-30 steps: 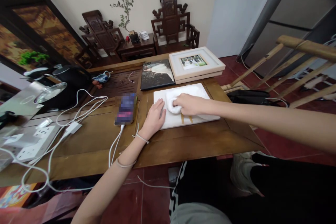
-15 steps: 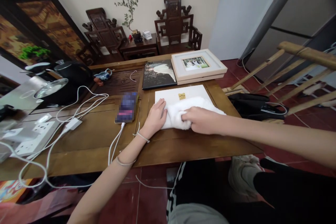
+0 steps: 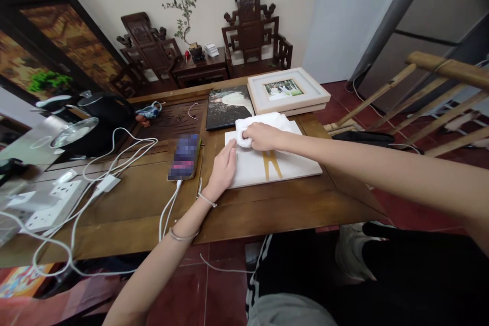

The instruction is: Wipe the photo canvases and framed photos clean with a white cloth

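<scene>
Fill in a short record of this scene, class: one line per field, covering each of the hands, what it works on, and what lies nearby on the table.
Left hand: flat on the left edge of the white board, pressing it down
Right hand: closed on a white cloth at the board's far end
Board marking: gold shape near its middle
Left of board: phone on a white cable
Behind board: dark photo print and framed photo
Surface: wooden table
</scene>
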Demonstrator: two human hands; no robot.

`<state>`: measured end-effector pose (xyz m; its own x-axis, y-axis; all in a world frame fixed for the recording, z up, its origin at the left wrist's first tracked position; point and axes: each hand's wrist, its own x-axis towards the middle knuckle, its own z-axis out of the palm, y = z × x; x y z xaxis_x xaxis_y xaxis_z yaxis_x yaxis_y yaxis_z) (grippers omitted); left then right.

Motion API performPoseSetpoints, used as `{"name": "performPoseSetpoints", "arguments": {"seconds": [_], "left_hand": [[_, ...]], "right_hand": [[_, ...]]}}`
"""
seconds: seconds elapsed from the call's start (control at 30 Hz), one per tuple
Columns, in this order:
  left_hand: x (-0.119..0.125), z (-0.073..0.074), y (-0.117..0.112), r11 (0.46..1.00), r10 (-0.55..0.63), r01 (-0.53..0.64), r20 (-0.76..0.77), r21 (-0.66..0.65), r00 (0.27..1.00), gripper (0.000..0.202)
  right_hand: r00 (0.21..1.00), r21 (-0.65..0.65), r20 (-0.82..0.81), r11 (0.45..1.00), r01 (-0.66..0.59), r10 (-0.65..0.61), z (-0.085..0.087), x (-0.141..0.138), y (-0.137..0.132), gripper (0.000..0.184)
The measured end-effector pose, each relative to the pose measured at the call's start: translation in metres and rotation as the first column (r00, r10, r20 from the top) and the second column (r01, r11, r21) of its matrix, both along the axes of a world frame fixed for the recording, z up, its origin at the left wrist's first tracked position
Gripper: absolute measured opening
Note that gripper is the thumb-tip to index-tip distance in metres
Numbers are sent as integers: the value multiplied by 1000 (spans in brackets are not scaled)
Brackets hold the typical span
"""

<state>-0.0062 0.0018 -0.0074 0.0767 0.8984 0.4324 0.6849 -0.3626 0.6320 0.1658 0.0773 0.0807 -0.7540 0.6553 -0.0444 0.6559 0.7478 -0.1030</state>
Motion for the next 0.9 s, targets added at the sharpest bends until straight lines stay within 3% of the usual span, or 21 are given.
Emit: {"name": "performPoseSetpoints", "arguments": {"seconds": [0.13,0.33,0.5,0.63,0.9], "left_hand": [[1,7,-2,997,57,-64,148,47,987,51],[3,7,-4,997,52,-58,104,56,993,56],[5,3,-4,1000,16,-16,11,2,1000,57],[4,-4,-2,1000,-7,6,-60,-17,998,50],[3,-8,-2,998,-59,55,-201,-24,978,42]], "right_hand": [[989,-39,-22,989,-145,144,1,4,-22,29],[942,-231,-68,913,-335,328,8,23,-65,29],[959,-371,14,892,-257,282,21,39,-87,30],[987,-327,68,937,-118,148,25,44,-74,30],[993,-117,115,993,26,-13,26,28,-9,30]]}}
